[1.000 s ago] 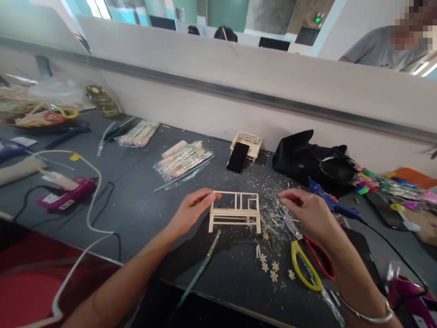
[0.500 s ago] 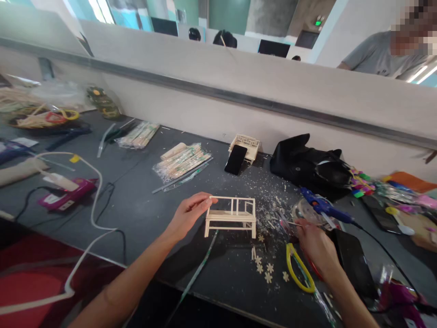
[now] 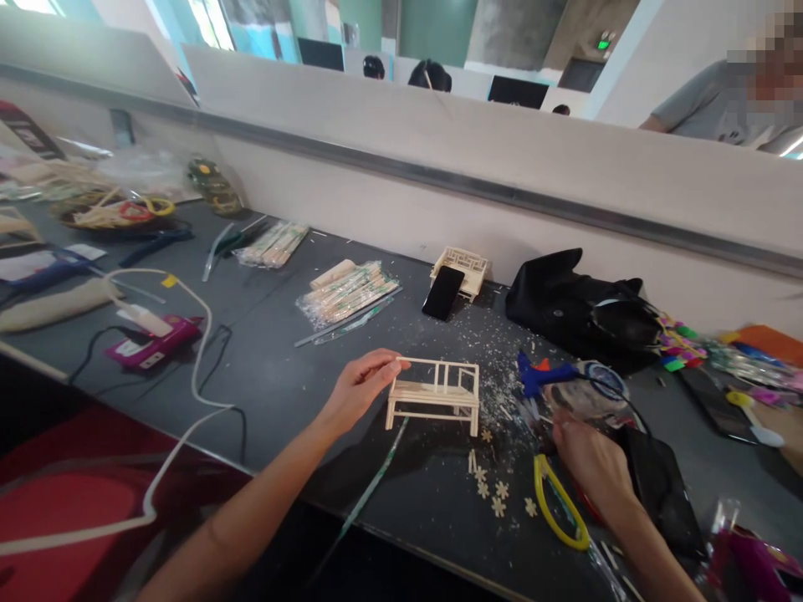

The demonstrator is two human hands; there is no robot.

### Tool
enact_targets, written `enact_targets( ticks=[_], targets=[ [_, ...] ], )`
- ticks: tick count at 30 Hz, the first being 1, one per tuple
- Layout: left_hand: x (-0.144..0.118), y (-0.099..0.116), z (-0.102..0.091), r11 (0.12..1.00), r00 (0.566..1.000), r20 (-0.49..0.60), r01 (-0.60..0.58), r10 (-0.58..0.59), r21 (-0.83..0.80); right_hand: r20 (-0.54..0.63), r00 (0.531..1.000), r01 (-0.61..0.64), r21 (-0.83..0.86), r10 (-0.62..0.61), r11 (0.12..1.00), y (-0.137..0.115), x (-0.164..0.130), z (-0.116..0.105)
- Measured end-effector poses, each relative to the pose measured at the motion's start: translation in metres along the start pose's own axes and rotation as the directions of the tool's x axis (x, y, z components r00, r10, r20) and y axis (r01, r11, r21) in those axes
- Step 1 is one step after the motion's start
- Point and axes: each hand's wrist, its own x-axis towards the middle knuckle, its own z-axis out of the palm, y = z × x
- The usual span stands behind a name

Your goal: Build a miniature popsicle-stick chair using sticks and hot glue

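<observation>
Pinching a pale, stick-built mini bench (image 3: pixel 432 395) with left fingers (image 3: pixel 376 361)
Right fingers (image 3: pixel 562 425)? Can't tell; glue gun (image 3: pixel 533 378) and scissors (image 3: pixel 575 542) crowd close.

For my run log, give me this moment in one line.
left hand: holding wooden bench by upper corner | right hand: near yellow-handled scissors, grip unclear | flower-shaped pieces: loose on table | blue glue gun: beyond right hand

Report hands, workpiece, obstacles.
Left hand pinching pale wooden bench frame. Right hand beside red-and-yellow-handled scissors, grip unclear. Pale flower-shaped wooden pieces alongside frame.
</observation>
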Motion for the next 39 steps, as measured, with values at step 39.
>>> enact_targets(
  ticks=[39],
  targets=[
    [-0.003,0.001,0.002,1.000,0.999,-0.042,0.013,-0.012,0.016,-0.036,0.958,-0.002,0.991,0.285,0.132,0.059,-0.012,-0.038]
  ],
)
